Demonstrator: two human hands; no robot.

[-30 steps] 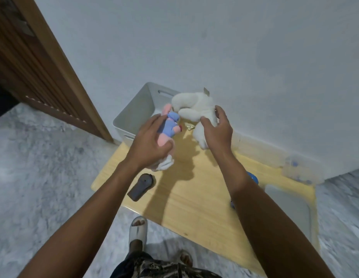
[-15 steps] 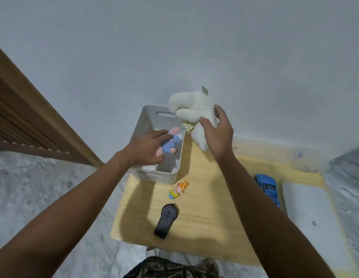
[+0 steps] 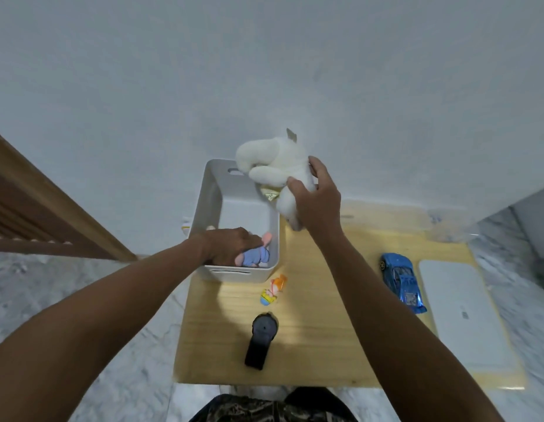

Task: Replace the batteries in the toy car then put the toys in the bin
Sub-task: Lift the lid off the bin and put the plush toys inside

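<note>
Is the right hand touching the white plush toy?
Touching. The head view shows the right hand gripping the white plush toy, its fingers wrapped round the body.

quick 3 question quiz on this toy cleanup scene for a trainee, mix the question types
1. True or false: the blue toy car is inside the bin.
2. The right hand holds: A) white plush toy B) black remote C) small orange figure
3. Fill in: the left hand is down in the bin on a pink and ___ plush.

Key: 1 false, it lies on the wooden board; 2 A; 3 blue.
</note>
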